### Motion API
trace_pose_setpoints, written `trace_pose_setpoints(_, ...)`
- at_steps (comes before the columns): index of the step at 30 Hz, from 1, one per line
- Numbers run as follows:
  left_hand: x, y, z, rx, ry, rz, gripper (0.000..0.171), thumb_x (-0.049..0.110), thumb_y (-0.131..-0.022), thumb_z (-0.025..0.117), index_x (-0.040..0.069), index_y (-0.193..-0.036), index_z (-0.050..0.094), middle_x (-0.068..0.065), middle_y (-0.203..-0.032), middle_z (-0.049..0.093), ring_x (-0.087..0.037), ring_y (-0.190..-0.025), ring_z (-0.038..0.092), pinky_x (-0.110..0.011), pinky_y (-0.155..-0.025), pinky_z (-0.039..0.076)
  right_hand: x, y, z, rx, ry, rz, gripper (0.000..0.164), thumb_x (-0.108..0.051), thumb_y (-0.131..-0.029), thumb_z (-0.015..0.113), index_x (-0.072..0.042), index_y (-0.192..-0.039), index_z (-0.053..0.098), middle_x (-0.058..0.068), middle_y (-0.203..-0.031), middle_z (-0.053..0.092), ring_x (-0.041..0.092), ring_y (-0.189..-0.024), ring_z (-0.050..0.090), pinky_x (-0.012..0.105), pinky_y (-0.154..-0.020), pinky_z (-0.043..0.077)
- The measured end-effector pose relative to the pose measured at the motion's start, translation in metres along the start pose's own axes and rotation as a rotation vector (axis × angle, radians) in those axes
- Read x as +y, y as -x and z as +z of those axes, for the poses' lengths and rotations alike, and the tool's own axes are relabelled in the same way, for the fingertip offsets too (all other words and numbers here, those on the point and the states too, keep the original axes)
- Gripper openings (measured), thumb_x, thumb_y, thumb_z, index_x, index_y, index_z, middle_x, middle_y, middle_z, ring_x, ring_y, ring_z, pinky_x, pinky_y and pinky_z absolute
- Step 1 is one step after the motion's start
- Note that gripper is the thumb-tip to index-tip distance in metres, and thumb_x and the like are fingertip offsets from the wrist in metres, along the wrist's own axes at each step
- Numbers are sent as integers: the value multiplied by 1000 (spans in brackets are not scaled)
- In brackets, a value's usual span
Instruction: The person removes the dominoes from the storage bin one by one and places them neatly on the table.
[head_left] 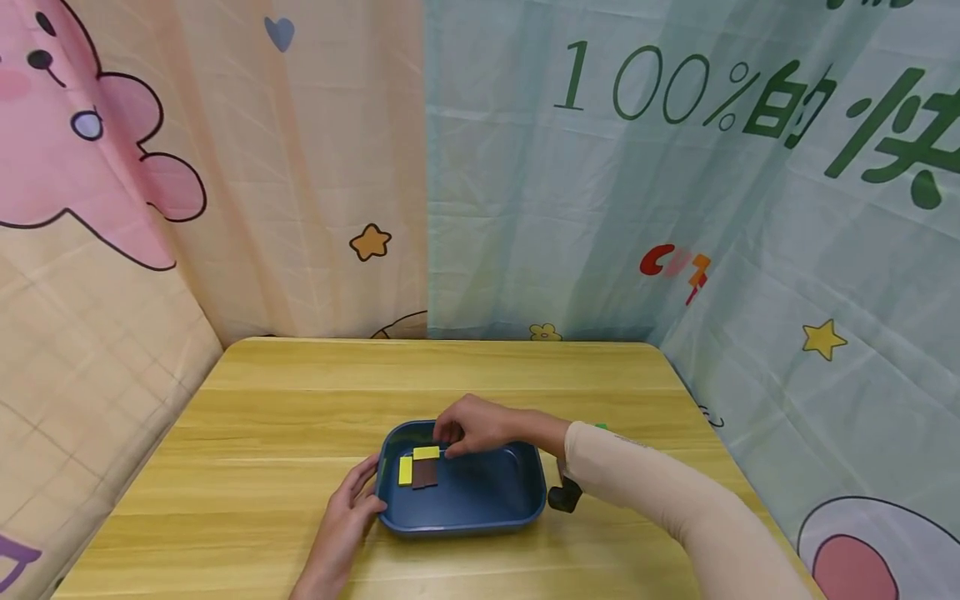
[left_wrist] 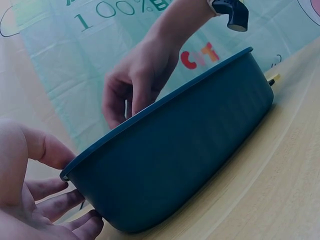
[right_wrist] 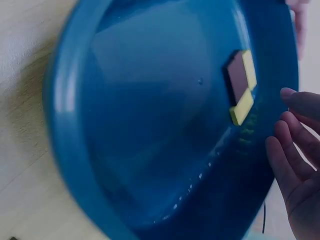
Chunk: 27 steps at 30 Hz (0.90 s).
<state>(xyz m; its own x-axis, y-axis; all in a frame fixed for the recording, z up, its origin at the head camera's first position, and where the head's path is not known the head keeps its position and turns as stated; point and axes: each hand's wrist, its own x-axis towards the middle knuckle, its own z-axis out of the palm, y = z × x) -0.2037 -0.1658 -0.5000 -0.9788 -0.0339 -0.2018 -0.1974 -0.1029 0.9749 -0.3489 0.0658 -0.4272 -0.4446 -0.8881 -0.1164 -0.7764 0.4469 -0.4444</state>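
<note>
A dark blue rectangular tray (head_left: 487, 528) with rounded corners and raised walls rests on the table. Inside, near its left end, two yellow flat pieces (head_left: 406, 471) lie against a dark brown flat piece (head_left: 424, 472); the right wrist view shows this cluster of pieces (right_wrist: 239, 77) too. My left hand (head_left: 351, 508) holds the tray's left end, with digits at the rim and the outer wall. Above the tray's far left part, my right hand (head_left: 476, 425) reaches down with bent fingers beside the upper yellow piece. Nothing shows between its fingers (right_wrist: 295, 145) in the right wrist view.
The wooden table (head_left: 285, 408) extends around the tray. A black wrist device (head_left: 564, 496) hangs beneath the right sleeve, just right of the tray. Part of a green item (head_left: 602, 426) shows behind that sleeve. Printed curtains (head_left: 525, 208) stand behind the table and at its sides.
</note>
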Motion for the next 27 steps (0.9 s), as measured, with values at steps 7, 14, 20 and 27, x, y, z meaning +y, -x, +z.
trace_pose_setpoints(7, -2, 0, -1, -4, 9, 13, 69, -6, -91, 52, 3, -157, 37, -26, -161, 32, -46, -145, 34, -38, -103, 44, 4, -20, 12, -98, 99, -88, 24, -14, -92, 79, -9, -115, 75, -5, -101, 71, -4, -87, 62, 11, -79, 47)
trace_pose_setpoints(14, -4, 2, -1, -7, 31, 33, 70, -7, -89, 53, 2, -157, 37, -26, -160, 34, -45, -144, 37, -30, -96, 47, 2, -34, 24, -175, 114, -207, 27, -12, -88, 83, -10, -114, 78, -5, -104, 72, -7, -89, 61, 10, -81, 46)
trace_pose_setpoints(20, -4, 3, 2, -7, 42, 40, 71, -8, -87, 53, 1, -156, 38, -25, -159, 35, -45, -142, 39, -26, -92, 48, 1, -37, 30, -255, 213, -233, 31, -15, -88, 84, -15, -118, 78, -10, -108, 70, -7, -94, 57, 9, -87, 42)
trace_pose_setpoints(27, -3, 3, 0, -3, 25, 32, 69, -7, -89, 53, 2, -156, 38, -25, -159, 35, -45, -143, 38, -27, -94, 48, 3, -40, 30, -242, 306, -275, 33, -10, -86, 85, -17, -118, 78, -11, -107, 71, -6, -97, 59, 10, -88, 43)
